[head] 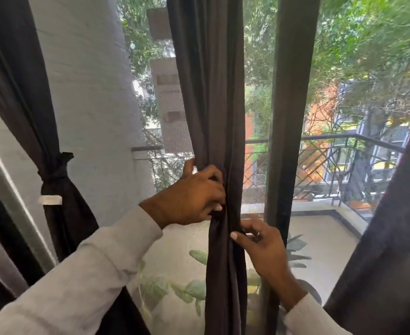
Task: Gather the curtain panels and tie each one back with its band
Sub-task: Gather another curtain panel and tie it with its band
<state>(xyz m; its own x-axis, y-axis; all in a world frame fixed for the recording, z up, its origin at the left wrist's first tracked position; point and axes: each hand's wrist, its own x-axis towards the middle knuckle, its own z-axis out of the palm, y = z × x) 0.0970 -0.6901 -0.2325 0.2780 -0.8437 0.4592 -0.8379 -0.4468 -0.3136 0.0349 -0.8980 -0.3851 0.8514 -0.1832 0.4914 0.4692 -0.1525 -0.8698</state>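
A dark brown curtain panel [211, 93] hangs in the middle of the window, bunched into a narrow column. My left hand [191, 197] grips the gathered cloth at waist height, fingers curled around its left side. Just below and to the right, my right hand [259, 247] pinches a fold of the same panel between thumb and fingers. At the left, another dark panel [30, 93] is gathered and tied with a dark band [54, 175] knotted around it. A white tag [50, 199] shows below that knot. I cannot make out a band on the middle panel.
A dark window frame post [288, 117] stands right of the middle panel. A third dark curtain [392, 238] hangs at the right edge. Beyond the glass are a balcony railing [344, 160], a white wall [90, 105] and trees. A leaf-patterned surface [175, 286] lies below.
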